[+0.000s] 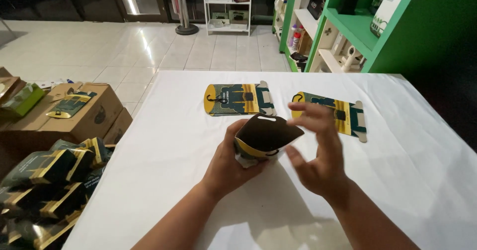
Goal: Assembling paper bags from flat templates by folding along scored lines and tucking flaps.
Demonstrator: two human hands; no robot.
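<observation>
1. Left hand [229, 161] grips a partly folded card box [264, 136] from the lower left, fingers wrapped round its base, thumb up along the near side. Box held above the white table [164, 145], near the middle of it.
2. Box is open toward the camera: dark brown inside, yellow rim along the lower edge, green print on the outside. A bit of pale material shows under it at the left fingers; can't tell what.
3. Right hand [320, 153] is just right of the box, fingers spread and slightly curled, motion-blurred. Fingertips close to the box's right corner; contact unclear. Not gripping anything.
4. Two flat, unfolded card blanks lie on the table beyond the hands: the left blank [238, 100] straight behind the box, the right blank [343, 115] partly hidden by the right hand's fingers. Both green and yellow with a dark hook-shaped cutout at one end.
5. Off the table's left edge: a brown carton [94, 116] with a flat blank on top, and a pile of folded green-and-yellow boxes [47, 185] in front of it.
6. Background: pale tiled floor [99, 51], green shelving [357, 29] at upper right, white rack [227, 6] at the back.
</observation>
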